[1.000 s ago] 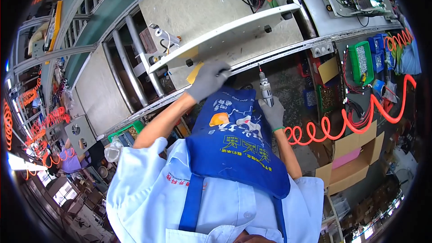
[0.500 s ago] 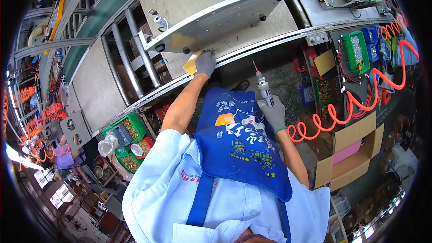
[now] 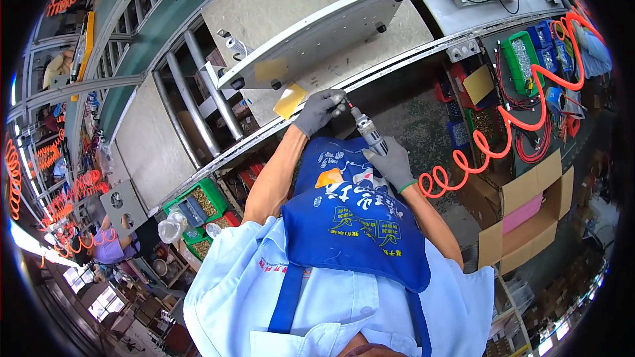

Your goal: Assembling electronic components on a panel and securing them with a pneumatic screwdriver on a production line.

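Note:
My right hand (image 3: 391, 164) grips an air screwdriver (image 3: 371, 135) with a silver body, its bit pointing toward the bench. My left hand (image 3: 319, 114), in a grey glove like the right, has its fingertips pinched together beside the tip of the bit. What those fingers hold, if anything, is too small to make out. Next to the left hand, a yellow card (image 3: 290, 100) lies at the bench edge. Beyond it a light grey metal panel (image 3: 317, 43) with black feet stands on the bench, and a yellow patch shows on its face.
Metal rollers (image 3: 213, 86) run left of the bench plate. An orange coiled air hose (image 3: 489, 152) hangs at right, above an open cardboard box (image 3: 529, 221). Green bins of small parts (image 3: 202, 201) sit at lower left; another green bin (image 3: 521, 59) stands at right.
My left hand has let go of the yellow card and moved right to the screwdriver's tip. The right hand has brought the screwdriver left, toward the left hand.

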`<state>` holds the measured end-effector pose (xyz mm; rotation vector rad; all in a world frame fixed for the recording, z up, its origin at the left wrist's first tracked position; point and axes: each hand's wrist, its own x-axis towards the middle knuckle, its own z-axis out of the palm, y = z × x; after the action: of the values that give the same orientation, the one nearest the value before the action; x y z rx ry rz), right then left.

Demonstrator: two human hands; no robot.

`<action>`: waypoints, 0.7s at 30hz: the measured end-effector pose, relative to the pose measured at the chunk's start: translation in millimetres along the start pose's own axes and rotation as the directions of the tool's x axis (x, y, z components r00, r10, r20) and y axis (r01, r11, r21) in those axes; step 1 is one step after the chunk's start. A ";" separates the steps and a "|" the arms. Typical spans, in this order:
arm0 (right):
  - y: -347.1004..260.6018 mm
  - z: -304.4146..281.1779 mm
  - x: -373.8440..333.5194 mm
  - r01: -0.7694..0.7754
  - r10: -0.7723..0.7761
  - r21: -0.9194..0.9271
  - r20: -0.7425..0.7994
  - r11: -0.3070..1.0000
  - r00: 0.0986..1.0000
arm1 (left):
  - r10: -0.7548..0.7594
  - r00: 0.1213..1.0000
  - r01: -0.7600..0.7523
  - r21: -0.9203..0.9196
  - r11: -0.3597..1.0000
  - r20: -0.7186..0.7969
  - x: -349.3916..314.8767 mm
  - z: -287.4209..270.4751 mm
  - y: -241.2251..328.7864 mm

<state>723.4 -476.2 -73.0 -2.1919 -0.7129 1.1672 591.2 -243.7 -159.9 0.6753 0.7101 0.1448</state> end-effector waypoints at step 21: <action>13.5 -19.6 -7.0 -0.075 0.071 -0.027 -0.111 0.997 0.991 | -0.324 0.922 0.205 0.444 0.872 0.211 54.6 25.7 29.5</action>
<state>739.3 -494.8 -69.0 -2.3059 -0.6131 1.0678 652.1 -215.3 -157.6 0.9741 0.5547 -0.3665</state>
